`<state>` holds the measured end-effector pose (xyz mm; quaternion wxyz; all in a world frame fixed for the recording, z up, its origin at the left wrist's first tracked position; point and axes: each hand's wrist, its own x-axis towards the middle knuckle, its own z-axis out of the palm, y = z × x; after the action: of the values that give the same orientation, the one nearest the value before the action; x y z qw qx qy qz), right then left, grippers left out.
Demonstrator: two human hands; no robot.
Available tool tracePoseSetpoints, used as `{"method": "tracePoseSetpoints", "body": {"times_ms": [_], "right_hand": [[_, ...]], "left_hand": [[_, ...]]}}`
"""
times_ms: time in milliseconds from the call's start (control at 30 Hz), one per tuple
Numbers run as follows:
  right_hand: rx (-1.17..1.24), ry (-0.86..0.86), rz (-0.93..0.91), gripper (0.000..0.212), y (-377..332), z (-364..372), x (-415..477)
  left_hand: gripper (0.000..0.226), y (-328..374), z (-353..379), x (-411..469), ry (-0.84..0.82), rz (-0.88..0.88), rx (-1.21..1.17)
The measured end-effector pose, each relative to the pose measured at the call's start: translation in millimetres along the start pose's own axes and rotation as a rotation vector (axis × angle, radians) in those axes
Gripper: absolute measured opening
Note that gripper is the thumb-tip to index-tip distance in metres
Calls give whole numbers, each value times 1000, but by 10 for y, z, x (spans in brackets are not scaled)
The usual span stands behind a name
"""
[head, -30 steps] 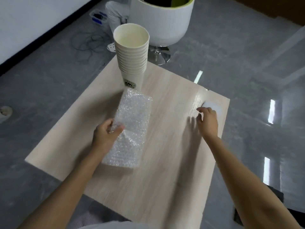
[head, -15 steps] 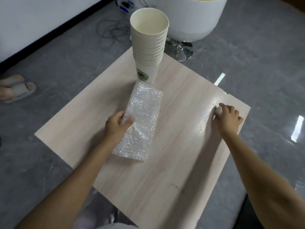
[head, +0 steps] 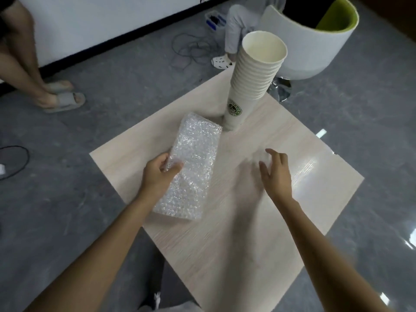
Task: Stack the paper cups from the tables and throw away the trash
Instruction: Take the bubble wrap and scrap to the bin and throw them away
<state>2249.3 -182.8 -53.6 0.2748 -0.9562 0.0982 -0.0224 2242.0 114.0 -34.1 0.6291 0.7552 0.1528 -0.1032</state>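
Bubble wrap [head: 195, 154] is lying on the bench [head: 247, 233], its far corner just beside the base of the cup stack [head: 252, 82], and the left grip [head: 157, 174] is pinching its edge, thumb on top, fingers curled round. Lifting it well likely means drawing it away from the cup stack first, so that tall column is not getting nudged. The right grip [head: 275, 170] is hovering nearer the wearer than the cup stack, fingers loosely spread, holding nothing I can make out; a pale blur beneath them is staying unreadable
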Motion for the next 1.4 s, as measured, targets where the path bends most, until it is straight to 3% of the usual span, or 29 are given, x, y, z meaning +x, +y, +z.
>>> {"method": "tracePoseSetpoints", "body": {"times_ms": [367,667,767,867,967,1400], "right_hand": [[208,-204,-298,40,-1599,629,-851],[281,-398,-525,38,-2535,1020,-1996],[255,-455,-621,37,-2787,1163,-2465],[244,-541,-731,37,-3052,1298,-2973],[273,-648,-828,37,-3314,1433,-3505],[253,-1150,-1314,36,-4267,2036,-6121]], "left_hand": [[17,-427,-1162,-882,328,25,-193],[20,-996,-2062,-2209,603,33,-275],[7,-1280,-2346,-2752,700,26,-278],[20,-1542,-2591,-3358,794,20,-259],[4,-1754,-2775,-3964,932,18,-312],[8,-2861,-3054,-6480,1607,-115,-479]]}}
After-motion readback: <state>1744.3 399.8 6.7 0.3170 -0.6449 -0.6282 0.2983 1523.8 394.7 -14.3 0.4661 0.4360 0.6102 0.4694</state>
